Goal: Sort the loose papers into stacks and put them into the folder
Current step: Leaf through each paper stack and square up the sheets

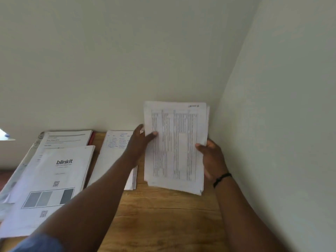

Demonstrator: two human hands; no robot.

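Note:
A stack of printed table sheets (175,144) stands upright above the wooden table (163,220), near the wall corner. My left hand (141,140) pinches its left edge with the thumb on the front. My right hand (211,158) grips its right edge. A pile with handwritten lines (114,155) lies flat to the left of the held stack, partly hidden by my left forearm. Further left lies a pile topped by a "blinkit" sheet (54,180), overlapping another printed pile (67,139) behind it.
A red edge (93,138), maybe a folder, shows beside the back-left pile. Plastic-looking sleeves (21,166) lie at the table's left edge. Walls close the table at the back and on the right. Bare wood shows in front of the held stack.

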